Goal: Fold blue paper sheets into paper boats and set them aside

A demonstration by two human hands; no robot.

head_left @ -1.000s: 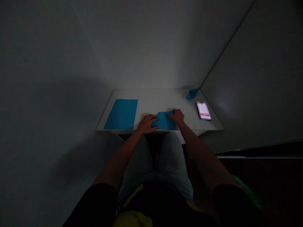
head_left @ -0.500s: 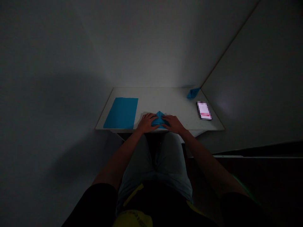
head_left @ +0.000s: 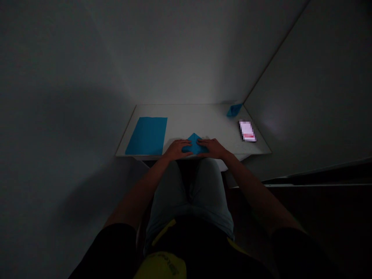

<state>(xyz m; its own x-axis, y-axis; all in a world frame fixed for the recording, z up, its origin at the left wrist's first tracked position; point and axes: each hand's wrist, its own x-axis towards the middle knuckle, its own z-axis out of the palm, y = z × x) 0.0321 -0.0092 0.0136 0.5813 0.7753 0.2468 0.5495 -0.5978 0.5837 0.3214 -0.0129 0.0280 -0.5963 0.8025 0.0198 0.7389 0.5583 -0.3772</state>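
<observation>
A folded piece of blue paper (head_left: 194, 145) lies at the table's near edge, its pointed top facing away from me. My left hand (head_left: 178, 149) holds its left side, fingers laid over the paper and thumb by the near edge. On the right side, my right hand (head_left: 213, 148) grips it the same way, fingertips close to the middle fold. The paper's outer corners are hidden under both hands.
A flat blue sheet (head_left: 147, 135) lies on the left of the white table (head_left: 200, 119). At the far right corner sits a folded blue paper shape (head_left: 234, 110). A phone with a lit, blurred screen (head_left: 247, 131) lies near the right edge. Walls rise behind and beside the table.
Both hands have spread slightly outward over the folded paper. Its upper face now looks flatter and smoother, with the middle opening no longer showing. The whole view has shifted slightly.
</observation>
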